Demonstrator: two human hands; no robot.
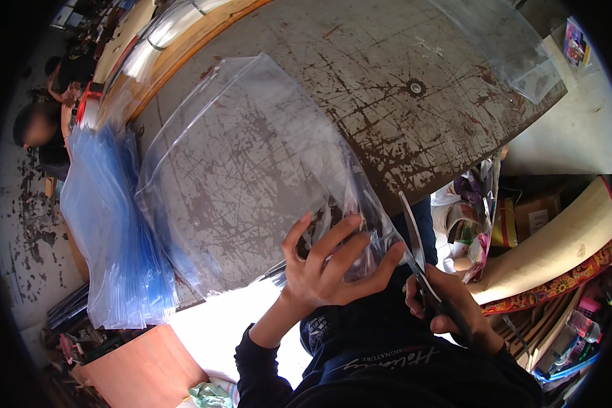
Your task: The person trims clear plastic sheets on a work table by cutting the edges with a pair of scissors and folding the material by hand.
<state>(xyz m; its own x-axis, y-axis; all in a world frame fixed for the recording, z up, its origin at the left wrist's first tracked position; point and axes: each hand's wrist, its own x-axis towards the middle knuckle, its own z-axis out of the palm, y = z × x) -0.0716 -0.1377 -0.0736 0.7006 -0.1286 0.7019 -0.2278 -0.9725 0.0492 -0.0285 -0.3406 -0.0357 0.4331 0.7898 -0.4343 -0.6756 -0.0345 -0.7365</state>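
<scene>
A large clear plastic bag lies over the near part of the scratched metal tabletop, its near corner bunched at the table's edge. My left hand grips that corner, fingers spread on top and the thumb hidden beneath. Just to the right, my right hand holds a pair of scissors with dark handles. The blades point away from me, parted, close beside the bag's edge and my left fingertips. On the left, a thick stack of bluish clear plastic sheets hangs over the table's side.
Another clear plastic sheet lies at the table's far right corner. A rolled cream sheet and cluttered shelves stand to the right. At lower left is an orange-brown board. Another person is at the far left.
</scene>
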